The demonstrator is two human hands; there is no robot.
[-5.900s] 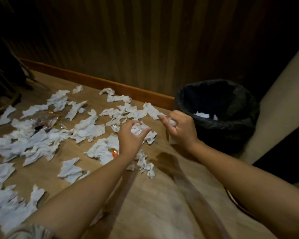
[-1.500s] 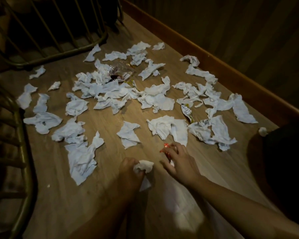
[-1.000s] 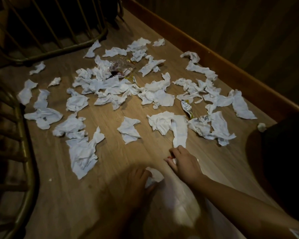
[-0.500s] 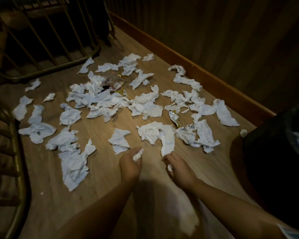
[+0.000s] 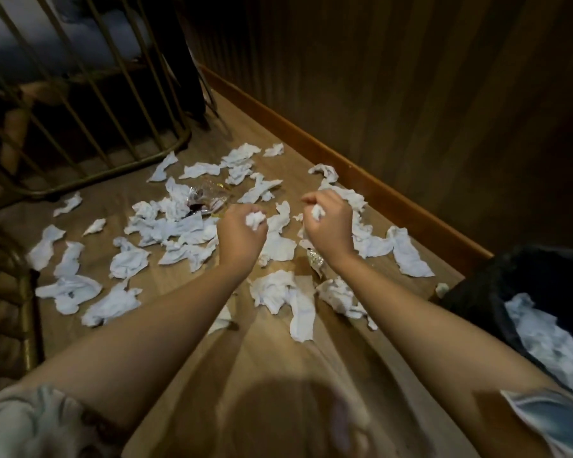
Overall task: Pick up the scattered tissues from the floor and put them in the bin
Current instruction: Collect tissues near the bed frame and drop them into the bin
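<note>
L hand [image 5: 240, 234]: my left, fisted tight round a small white wad [image 5: 255, 220] that pokes out at the top of the fist; raised above the floor.
R hand [image 5: 329, 226]: my right, also fisted, a white scrap [image 5: 317, 213] showing btwn the fingers; level w/ the left, just beside it at 3 o'clock.
Tissues [image 5: 166, 226]: scattered on the wood floor [image 5: 179, 332], most from 9 to 12 o'clock of my hands; the thick cluster sits at 9–10, strays run out toward the railing.
Near tissues: one crumpled sheet w/ a long tail [image 5: 285, 294] lies at 6 o'clock, under and btwn my forearms; another wad [image 5: 341, 297] just right of it, partly hidden by my right forearm.
Right tissues: a long strip [image 5: 409, 256] at 3–4 o'clock of the R hand, near the skirting.
Bin [image 5: 477, 292]: black-lined, at 4 o'clock, frame's right edge; white tissues inside [image 5: 543, 342].
Other litter: clear crinkly wrapper [image 5: 209, 198] at 10–11 o'clock; a foil bit [image 5: 315, 259] by my right wrist.
Surrounds: metal railing [image 5: 96, 120] at 10 o'clock; dark panelled wall [image 5: 411, 94] w/ orange skirting [image 5: 361, 178] from 12 to 3.
In the way: my own forearms cover part of the near floor.
</note>
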